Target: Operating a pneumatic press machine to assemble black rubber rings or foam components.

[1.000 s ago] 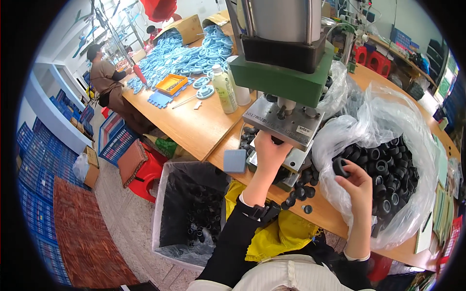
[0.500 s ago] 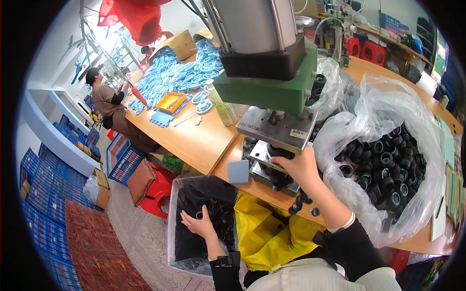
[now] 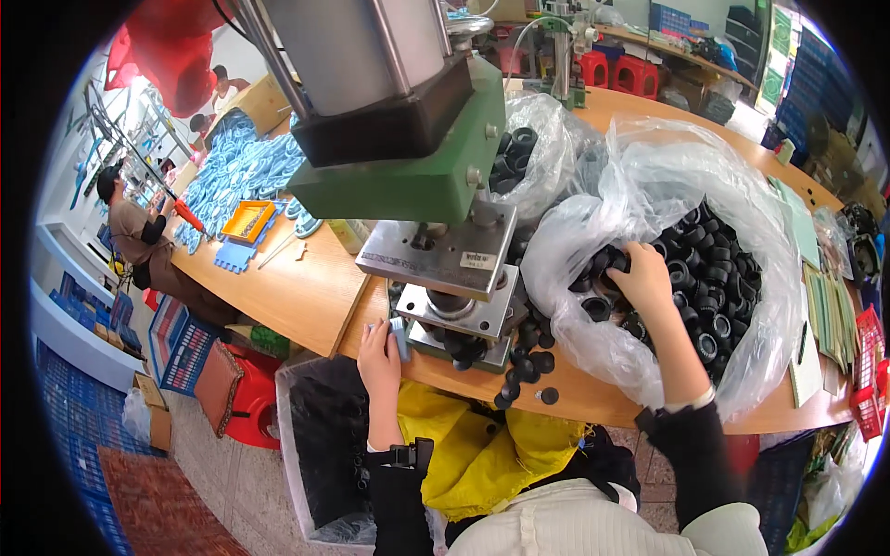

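My right hand (image 3: 646, 283) reaches into a clear plastic bag (image 3: 575, 218) on the right of the table. Its fingers close on a small black ring-shaped part (image 3: 609, 261) at the edge of a heap of black rings (image 3: 718, 296). At the table's front edge, my left hand (image 3: 378, 360) is closed against a pale blue block (image 3: 400, 339), its fingers together and partly hiding it. Between the hands stands a green press (image 3: 399, 181) with steel plates (image 3: 440, 255). Dark round parts (image 3: 464, 345) sit under its lower plate.
Loose black parts (image 3: 524, 369) lie beside the press base. Below the table edge are a yellow sack (image 3: 464, 445) and a black-lined bin (image 3: 324, 435). Light blue loops (image 3: 246, 167) and an orange tray (image 3: 247, 221) lie at far left, near another person (image 3: 139, 227).
My right hand has left the press and moved right into the bag. My left hand has risen from over the bin to the pale blue block. The view has shifted right.
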### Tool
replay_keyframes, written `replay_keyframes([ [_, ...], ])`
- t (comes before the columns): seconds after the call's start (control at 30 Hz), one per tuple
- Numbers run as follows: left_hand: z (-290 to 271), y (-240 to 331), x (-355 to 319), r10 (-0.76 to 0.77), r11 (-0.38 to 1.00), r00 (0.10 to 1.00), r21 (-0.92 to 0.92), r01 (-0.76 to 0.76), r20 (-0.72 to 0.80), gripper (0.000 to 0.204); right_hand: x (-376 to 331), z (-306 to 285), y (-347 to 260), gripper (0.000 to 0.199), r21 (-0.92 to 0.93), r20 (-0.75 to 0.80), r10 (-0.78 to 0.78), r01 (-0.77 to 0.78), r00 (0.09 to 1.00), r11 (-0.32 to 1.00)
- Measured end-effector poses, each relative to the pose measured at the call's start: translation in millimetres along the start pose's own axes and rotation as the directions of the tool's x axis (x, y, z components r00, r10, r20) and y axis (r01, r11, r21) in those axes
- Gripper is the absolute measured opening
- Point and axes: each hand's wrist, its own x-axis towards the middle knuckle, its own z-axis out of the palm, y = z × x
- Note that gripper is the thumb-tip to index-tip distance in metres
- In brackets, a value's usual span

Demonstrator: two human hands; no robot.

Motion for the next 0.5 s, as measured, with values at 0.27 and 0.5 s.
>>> replay_keyframes([
  [0.27,4,28,-11,-0.035,0.990,0.974,-0.140,0.003,-0.224,0.028,-11,32,48,0.025,-0.027,0.045,-0.038,0.039,0.998,0.999],
  [0.5,-31,154,50,0.080,0.880,0.976,-0.445,-0.164,-0.201,0.044,-74,-49,3,0.032,0.711,0.102,0.053,-0.110,0.993,0.694],
])
